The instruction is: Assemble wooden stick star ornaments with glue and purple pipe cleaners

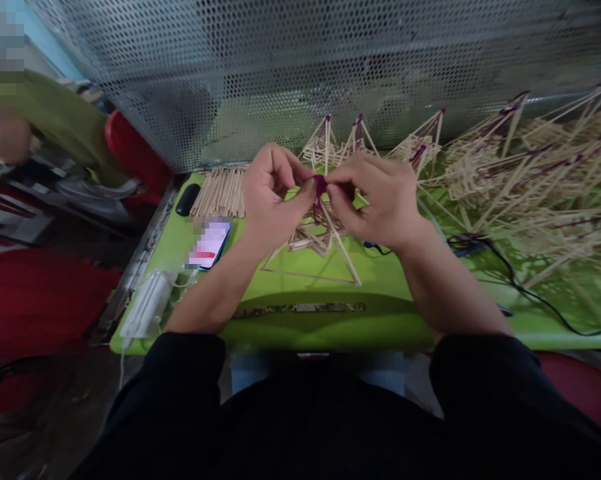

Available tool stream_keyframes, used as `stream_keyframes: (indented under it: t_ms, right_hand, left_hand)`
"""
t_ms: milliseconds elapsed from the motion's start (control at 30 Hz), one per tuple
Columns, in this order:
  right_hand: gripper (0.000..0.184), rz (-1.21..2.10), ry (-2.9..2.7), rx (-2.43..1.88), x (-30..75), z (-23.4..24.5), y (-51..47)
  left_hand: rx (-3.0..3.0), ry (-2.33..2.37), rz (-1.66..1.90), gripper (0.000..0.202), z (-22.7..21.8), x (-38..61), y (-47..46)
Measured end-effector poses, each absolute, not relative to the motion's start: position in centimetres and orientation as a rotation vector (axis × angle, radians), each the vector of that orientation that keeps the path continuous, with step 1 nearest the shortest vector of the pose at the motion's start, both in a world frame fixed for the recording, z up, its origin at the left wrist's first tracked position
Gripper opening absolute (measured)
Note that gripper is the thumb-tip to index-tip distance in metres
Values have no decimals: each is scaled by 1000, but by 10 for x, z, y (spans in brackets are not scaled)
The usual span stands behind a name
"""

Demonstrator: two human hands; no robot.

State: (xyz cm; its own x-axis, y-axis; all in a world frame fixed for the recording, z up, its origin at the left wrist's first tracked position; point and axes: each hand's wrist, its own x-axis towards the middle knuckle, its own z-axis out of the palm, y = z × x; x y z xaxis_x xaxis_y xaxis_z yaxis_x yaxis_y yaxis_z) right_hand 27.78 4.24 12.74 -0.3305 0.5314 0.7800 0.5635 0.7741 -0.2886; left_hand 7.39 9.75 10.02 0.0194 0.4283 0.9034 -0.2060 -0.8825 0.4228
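A frame of thin wooden sticks (347, 257) stands on the green table in front of me, with smaller crossed sticks inside it. Purple yarn (320, 185) wraps its peak and hangs down a little way. My left hand (275, 193) pinches the yarn from the left between thumb and fingers. From the other side, the fingertips of my right hand (375, 197) close on the same purple knot. Both hands meet at the peak, and they hide part of the upper sticks.
A bundle of loose sticks (220, 192) lies at the back left beside a black case (187, 200). A phone (213, 245) and a white power bank (150, 303) rest nearer. Several finished-looking stick frames (510, 167) crowd the right, near a black cable (513, 270). Perforated metal (280, 67) rises behind.
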Motion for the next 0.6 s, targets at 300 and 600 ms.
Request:
stream_keyframes:
  t_ms: [300,600]
  right_hand:
    - [25,224,-1878,-662,281,131,47]
    - [28,168,-2067,-668,291,138,49]
  left_hand:
    - [1746,351,1585,75,96,64,104]
    - [1828,276,1513,76,96,61,107]
